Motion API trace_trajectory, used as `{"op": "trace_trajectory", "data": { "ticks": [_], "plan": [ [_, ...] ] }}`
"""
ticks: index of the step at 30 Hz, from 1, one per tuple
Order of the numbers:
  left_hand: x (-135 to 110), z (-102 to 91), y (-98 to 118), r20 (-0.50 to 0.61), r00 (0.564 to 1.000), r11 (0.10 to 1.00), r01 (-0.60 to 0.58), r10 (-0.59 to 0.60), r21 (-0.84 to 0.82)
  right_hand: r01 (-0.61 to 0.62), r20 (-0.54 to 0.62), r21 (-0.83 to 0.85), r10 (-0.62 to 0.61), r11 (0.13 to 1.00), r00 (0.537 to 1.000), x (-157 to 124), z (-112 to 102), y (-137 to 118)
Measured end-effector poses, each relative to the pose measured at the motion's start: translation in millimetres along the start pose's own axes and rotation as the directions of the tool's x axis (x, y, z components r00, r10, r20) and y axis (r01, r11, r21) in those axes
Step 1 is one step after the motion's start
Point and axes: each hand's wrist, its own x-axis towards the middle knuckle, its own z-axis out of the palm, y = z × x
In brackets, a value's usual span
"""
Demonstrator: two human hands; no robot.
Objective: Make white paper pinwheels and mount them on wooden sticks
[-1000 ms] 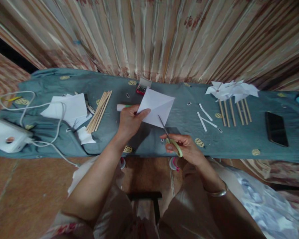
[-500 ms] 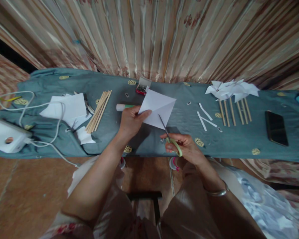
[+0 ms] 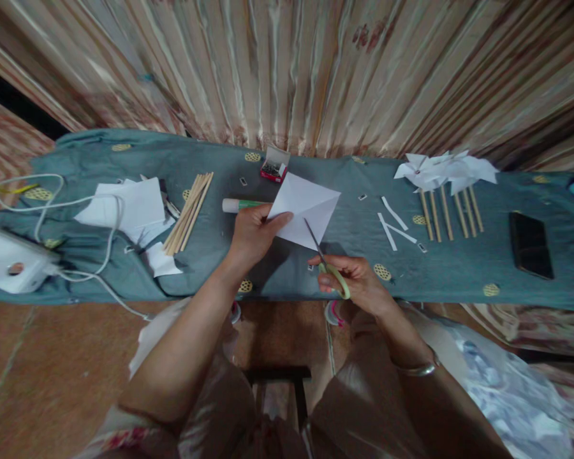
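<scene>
1. Left hand [image 3: 256, 236] is clamped on a white paper square [image 3: 310, 201], thumb on top and pressing near its left corner. The fingers underneath are mostly hidden.
2. That square is over the middle of the worktop [image 3: 459, 274], roughly halfway between near and far edges, tilted like a diamond, with faint crease lines across it.
3. Right hand [image 3: 356, 280] is wrapped around the green handles of some scissors [image 3: 319, 252], just in from the near edge. One blade lies across the paper, tip close to its centre; can't make out the other one.
4. A white-and-green tube [image 3: 242, 204] pokes out left of the left hand, and an open red box [image 3: 273, 171] of little metal bits sits by the far edge, right behind the paper.
5. Toward the left end: a bunch of wooden sticks [image 3: 189, 213], then loose white sheets [image 3: 131, 204].
6. Toward the right end: three paper strips [image 3: 402, 233], some white pinwheels [image 3: 447, 173] on sticks with their heads at the far edge, and a dark phone [image 3: 530, 245] nearer the right end.
</scene>
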Motion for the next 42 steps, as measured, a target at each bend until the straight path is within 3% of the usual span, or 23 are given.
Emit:
{"op": "trace_trajectory", "data": {
  "ticks": [20,32,35,37,42],
  "plan": [
    [-0.4,0.5,1.5,-0.008,1.0,1.0,-0.012,0.012,-0.005,-0.042,-0.018,0.046,0.043,0.998,0.999,-0.4,2.4,1.4],
    [7.6,-19.4,3.3,-0.127,0.991,0.999,-0.034,0.036,0.024,-0.015,0.027,-0.077,0.017,0.997,0.999,-2.2,-13.4,1.2],
    [7.3,-19.3,4.4,-0.134,0.991,0.999,-0.02,0.025,0.041,0.046,-0.038,-0.121,-0.051,0.992,0.998,-1.9,-22.6,-2.3],
    [5.9,-16.3,5.0,-0.097,0.995,0.999,0.001,0.003,0.039,0.116,-0.148,-0.121,-0.134,0.986,0.98,0.9,-27.8,-3.5],
    [0.6,-4.9,5.4,0.087,0.994,0.997,0.057,-0.061,0.048,0.319,-0.411,-0.102,-0.332,0.942,0.849,15.6,-36.3,-6.1]
  ]
}}
